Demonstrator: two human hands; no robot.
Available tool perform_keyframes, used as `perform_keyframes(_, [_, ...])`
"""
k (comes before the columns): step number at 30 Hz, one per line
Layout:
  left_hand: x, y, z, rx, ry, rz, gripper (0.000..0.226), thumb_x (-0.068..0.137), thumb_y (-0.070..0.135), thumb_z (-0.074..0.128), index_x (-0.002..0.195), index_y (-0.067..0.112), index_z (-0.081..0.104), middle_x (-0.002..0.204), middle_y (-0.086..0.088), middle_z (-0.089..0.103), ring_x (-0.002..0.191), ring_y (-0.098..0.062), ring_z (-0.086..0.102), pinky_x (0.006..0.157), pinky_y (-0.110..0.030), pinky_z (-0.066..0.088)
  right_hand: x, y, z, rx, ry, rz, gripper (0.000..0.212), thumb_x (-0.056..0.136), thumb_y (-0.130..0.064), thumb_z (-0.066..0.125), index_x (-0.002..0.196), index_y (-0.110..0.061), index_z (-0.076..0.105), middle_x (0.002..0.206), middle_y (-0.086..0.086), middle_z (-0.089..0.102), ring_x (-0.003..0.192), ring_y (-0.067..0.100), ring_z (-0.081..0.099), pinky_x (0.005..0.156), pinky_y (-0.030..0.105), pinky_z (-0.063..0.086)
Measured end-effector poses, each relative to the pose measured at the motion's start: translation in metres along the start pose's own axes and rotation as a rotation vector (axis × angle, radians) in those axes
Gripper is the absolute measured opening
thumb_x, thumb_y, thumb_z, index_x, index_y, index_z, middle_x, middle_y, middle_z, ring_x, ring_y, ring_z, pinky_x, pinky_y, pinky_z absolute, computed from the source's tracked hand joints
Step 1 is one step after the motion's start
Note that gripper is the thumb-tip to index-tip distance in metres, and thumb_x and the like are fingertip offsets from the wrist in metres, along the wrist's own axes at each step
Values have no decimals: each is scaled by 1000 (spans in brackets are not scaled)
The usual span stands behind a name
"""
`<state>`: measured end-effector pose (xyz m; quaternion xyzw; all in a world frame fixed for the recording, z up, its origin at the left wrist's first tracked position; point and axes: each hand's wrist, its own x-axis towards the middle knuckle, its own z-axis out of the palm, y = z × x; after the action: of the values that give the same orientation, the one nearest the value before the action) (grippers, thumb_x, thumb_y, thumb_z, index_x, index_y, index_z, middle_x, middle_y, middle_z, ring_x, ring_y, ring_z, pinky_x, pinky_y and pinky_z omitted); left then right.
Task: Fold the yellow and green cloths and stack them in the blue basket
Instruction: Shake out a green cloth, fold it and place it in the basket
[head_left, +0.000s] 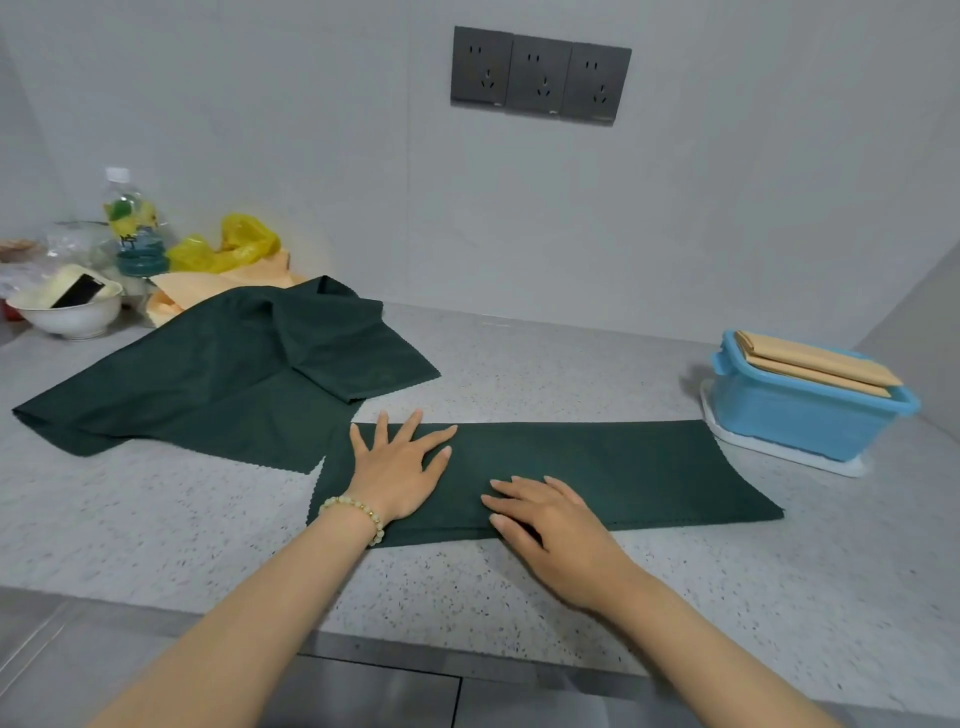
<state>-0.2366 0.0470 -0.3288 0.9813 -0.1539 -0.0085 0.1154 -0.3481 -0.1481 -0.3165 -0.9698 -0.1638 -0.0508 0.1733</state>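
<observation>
both arms reach forward from the lower edge of the view, bare to the elbow, and draw closer together towards the hands. the left forearm (260, 618) runs up and to the right, the right forearm (717, 639) up and to the left. the left hand (397, 467) lies palm down and flat, fingers straight and fanned wide, pointing away from the body, thumb out to the right. the right hand (550, 525) is also palm down, set nearer the body, its fingers (511, 488) close together and only slightly bent, pointing left towards the left wrist (358, 514). the hands are near each other but apart.
</observation>
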Motion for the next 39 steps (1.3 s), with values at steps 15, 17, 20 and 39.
perform_keyframes(15, [-22, 34, -5, -63, -60, 314, 50, 102, 47, 18, 149, 34, 26, 159, 14, 5, 146, -9, -10, 118, -38, -13, -10, 96, -34, 31, 101, 364, 39, 102, -40, 27, 126, -40, 58, 152, -6, 32, 143, 10, 19, 116, 33, 5])
perform_keyframes(17, [-26, 44, -3, -99, -58, 401, 49, 102, 47, 21, 148, 33, 31, 157, 15, 16, 146, -5, -5, 118, -33, -13, -12, 108, -43, 88, 109, 408, 40, 102, -39, 28, 123, -36, 62, 151, -6, 34, 141, 9, 23, 117, 35, 8])
perform_keyframes(20, [-29, 53, -3, -102, -6, 471, 47, 101, 47, 26, 143, 33, 40, 150, 17, 34, 145, -4, 6, 117, -27, -12, -19, 115, -52, 375, 173, 458, 36, 101, -35, 37, 116, -28, 68, 144, -7, 42, 133, 8, 36, 113, 24, 21])
perform_keyframes(39, [-13, 63, 15, -29, -89, 468, 55, 99, 54, 14, 150, 41, 0, 158, 19, -8, 144, -4, -15, 116, -33, -17, -39, 120, -44, 470, 445, 513, 16, 80, -26, 74, 68, -18, 69, 122, -5, 59, 112, 7, 53, 104, 27, 34])
